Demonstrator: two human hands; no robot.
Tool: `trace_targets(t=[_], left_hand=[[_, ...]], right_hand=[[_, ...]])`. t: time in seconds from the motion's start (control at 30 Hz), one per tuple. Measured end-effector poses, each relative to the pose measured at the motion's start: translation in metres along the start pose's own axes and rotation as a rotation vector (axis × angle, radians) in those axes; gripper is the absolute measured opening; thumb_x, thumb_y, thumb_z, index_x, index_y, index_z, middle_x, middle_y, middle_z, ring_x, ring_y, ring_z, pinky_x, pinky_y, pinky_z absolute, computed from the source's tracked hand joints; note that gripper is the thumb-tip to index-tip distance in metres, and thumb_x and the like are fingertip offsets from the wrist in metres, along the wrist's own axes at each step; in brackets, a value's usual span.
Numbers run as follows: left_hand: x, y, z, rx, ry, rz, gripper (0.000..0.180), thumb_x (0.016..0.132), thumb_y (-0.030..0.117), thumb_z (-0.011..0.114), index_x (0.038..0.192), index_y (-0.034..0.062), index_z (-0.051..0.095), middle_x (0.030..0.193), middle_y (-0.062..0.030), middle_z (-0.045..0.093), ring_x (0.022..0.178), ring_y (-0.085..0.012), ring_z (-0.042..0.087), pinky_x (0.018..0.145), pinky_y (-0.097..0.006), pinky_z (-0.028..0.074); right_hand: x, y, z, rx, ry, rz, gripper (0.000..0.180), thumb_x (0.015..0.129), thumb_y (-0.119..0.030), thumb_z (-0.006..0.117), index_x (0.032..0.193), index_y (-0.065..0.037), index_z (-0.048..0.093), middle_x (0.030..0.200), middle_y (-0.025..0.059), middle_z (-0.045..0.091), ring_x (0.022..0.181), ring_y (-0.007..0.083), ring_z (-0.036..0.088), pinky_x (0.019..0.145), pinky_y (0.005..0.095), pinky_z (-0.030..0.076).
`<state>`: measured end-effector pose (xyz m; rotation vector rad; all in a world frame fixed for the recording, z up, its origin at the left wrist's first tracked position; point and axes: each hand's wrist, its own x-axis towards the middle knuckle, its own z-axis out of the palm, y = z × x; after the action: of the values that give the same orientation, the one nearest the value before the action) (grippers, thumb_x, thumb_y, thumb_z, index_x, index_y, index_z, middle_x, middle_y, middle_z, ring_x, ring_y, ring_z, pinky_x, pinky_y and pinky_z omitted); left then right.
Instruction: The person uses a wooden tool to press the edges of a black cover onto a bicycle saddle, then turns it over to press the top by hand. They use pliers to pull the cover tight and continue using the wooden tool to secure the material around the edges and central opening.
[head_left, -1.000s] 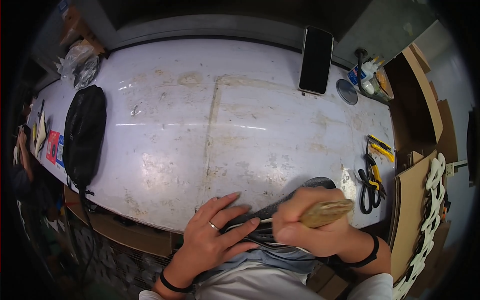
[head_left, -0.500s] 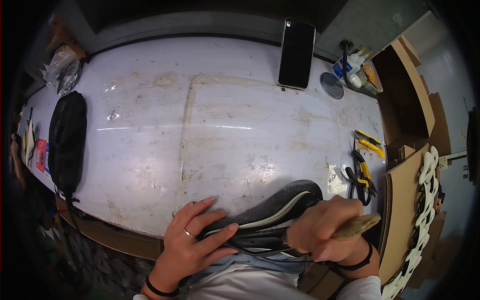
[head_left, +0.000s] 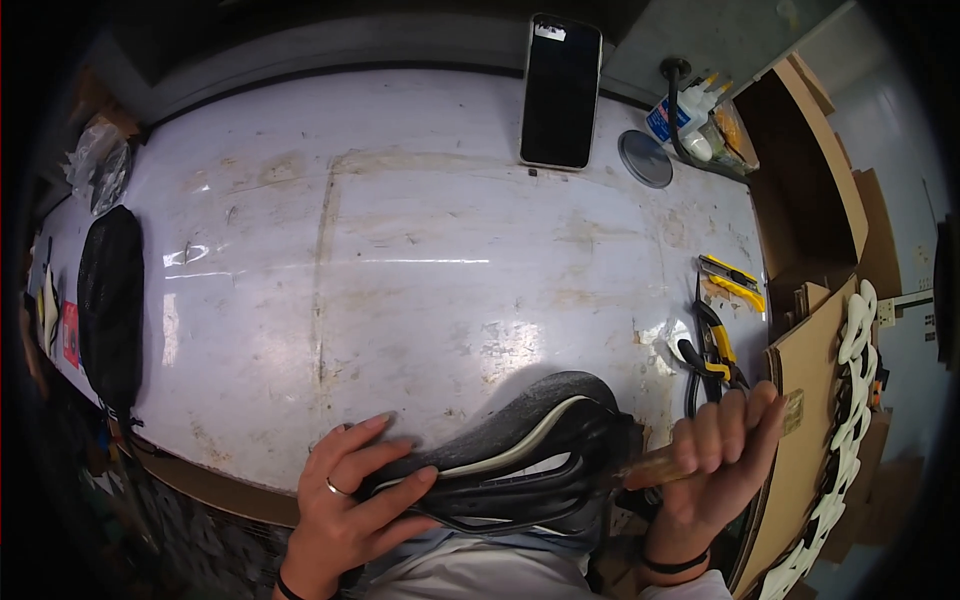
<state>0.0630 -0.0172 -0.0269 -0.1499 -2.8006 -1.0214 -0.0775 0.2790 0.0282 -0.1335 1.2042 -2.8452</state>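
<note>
Touching left grip (head_left: 355, 500), left of right grip (head_left: 715, 465), black piece (head_left: 520, 418)

- The broadest passage crosses the middle of the scuffed white tabletop (head_left: 430, 290), between the long black mesh pouch (head_left: 110, 300) at left and the yellow-and-black pliers (head_left: 722, 342) at right.
- Along the far edge, the black rectangular phone (head_left: 560, 95) and flat round grey disc (head_left: 645, 159) form obstacles, a narrow gap between them.
- The open brown cardboard box (head_left: 842, 175) walls off the far right.
- Nearest the body, the left hand (head_left: 352, 490), black shoe with a cream strip (head_left: 515, 430) and right hand (head_left: 715, 460) gripping a brown-handled tool (head_left: 655, 468) bar the way.
</note>
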Motion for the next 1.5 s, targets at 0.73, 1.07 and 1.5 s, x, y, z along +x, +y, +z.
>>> trace_targets(t=[0.73,1.07,1.5], left_hand=[[-0.015,-0.011,0.004,0.052,-0.009,0.077,0.058,0.072,0.055,0.091,0.113,0.015,0.088,0.128,-0.0134,0.072,0.132,-0.0477,0.062,0.104,-0.062,0.054],[-0.009,-0.009,0.004,0.068,-0.051,0.067,0.06,0.079,0.061,0.086,0.113,0.0119,0.087,0.131,-0.0162,0.071,0.131,-0.0483,0.063,0.104,-0.062,0.054],[-0.005,-0.002,0.003,0.044,-0.013,0.006,0.053,0.071,0.051,0.093,0.113,0.0201,0.088,0.13,-0.0097,0.072,0.131,-0.0396,0.066,0.105,-0.059,0.053]], right_hand=[[-0.018,0.012,-0.046,-0.128,0.224,-0.068,0.035,0.123,-0.044,0.038,0.13,-0.023,0.066,0.073,-0.0065,0.037,0.054,0.0063,0.034,0.051,0.0268,0.04],[-0.014,0.014,-0.027,-0.025,0.389,-0.241,0.033,0.123,-0.038,0.04,0.122,-0.015,0.063,0.072,-0.0042,0.037,0.054,0.007,0.035,0.049,0.0267,0.04],[-0.012,0.019,-0.015,-0.241,0.387,-0.25,0.026,0.122,-0.039,0.044,0.122,-0.019,0.061,0.073,-0.0061,0.034,0.054,0.0047,0.031,0.048,0.024,0.036]])
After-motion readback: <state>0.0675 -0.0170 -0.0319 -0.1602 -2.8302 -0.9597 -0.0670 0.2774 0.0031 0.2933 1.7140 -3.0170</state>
